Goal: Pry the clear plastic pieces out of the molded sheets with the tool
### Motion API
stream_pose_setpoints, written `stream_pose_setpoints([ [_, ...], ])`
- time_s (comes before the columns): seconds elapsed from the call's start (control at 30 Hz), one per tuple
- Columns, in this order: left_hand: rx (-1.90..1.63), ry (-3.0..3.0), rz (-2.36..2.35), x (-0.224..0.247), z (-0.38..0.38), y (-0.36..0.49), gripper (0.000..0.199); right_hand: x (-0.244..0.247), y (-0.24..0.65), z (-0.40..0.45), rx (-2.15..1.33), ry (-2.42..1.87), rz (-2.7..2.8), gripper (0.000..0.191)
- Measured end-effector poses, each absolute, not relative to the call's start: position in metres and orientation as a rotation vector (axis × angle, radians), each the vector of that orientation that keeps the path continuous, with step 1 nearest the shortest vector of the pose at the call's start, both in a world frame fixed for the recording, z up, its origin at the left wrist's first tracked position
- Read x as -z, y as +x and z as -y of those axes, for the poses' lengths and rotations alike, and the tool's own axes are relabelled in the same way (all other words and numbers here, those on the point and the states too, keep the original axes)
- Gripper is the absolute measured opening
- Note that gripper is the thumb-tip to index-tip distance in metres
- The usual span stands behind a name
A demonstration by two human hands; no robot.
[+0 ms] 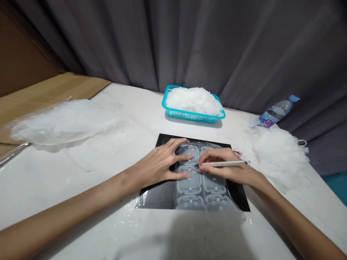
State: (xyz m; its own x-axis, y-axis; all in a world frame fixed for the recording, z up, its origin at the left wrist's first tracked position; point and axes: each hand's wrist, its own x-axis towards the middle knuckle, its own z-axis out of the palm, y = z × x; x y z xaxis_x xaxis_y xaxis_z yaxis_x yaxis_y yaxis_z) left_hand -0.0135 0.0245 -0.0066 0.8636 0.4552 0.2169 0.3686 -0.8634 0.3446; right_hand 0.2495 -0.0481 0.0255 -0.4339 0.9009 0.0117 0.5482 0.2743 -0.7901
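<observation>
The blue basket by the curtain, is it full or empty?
Full: the turquoise plastic basket holds a white fluffy pile heaped above its rim.

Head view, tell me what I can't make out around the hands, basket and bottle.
All in the head view:
- Patterned sheet: partly covered by the left hand and right hand.
- Pen: tip too small to tell whether it touches the sheet.
- Basket: floor hidden by fluffy white material.
- Bottle: base hidden behind the white pile.

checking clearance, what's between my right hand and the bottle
In the head view, mainly a white fluffy pile lies between your right hand and the bottle.
</observation>
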Motion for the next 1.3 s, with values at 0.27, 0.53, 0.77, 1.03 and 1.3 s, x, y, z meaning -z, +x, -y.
stream_pose_setpoints([
  [0.27,-0.336,2.817,-0.674,0.005,-0.025,-0.012,0.066,-0.027,0.245,0.038,-1.017,-1.190,2.149,0.009],
  [0.53,-0.288,2.806,-0.786,0.007,-0.026,-0.011,0.067,-0.001,0.249,0.046,-0.812,-1.035,2.146,0.009],
  [0.77,-0.298,2.800,-0.773,0.008,-0.031,-0.012,0.068,0.009,0.247,0.041,-0.773,-0.973,2.159,0.010],
  [1.03,-0.294,2.779,-0.781,0.007,-0.032,-0.011,0.067,0.004,0.247,0.042,-0.752,-0.994,2.212,0.013],
  [1.3,-0.325,2.754,-0.797,0.010,-0.031,-0.011,0.069,0.005,0.244,0.043,-0.594,-0.922,2.302,0.013],
])
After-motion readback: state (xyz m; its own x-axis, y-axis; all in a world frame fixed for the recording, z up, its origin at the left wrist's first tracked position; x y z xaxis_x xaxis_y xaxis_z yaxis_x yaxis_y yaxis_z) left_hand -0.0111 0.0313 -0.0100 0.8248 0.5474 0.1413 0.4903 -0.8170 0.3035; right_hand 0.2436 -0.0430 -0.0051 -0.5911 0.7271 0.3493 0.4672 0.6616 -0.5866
